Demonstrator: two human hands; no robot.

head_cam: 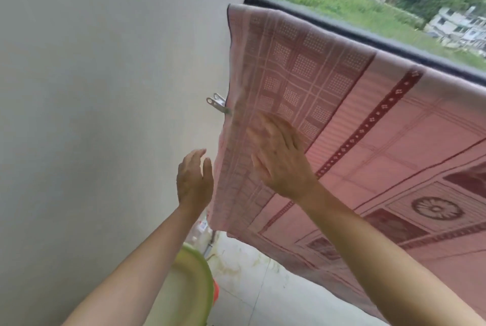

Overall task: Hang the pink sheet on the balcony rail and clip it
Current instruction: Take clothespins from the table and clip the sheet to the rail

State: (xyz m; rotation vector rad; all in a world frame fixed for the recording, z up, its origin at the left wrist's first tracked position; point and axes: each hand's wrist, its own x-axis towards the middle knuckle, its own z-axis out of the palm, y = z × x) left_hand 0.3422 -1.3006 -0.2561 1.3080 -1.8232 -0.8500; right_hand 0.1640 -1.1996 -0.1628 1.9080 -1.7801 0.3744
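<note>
Hanging over the balcony rail (pixel 368 40), the pink sheet (pixel 381 141) is pinned at its edge by a metal clip (pixel 218 104) just above the right hand (pixel 281 157), laid flat on it, while nothing is held by the open left hand (pixel 193 183) alongside, so little is judged left.

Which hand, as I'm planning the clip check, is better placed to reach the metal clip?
Left. The left hand hovers open just below the clip; the right hand lies flat against the pink sheet.
</note>
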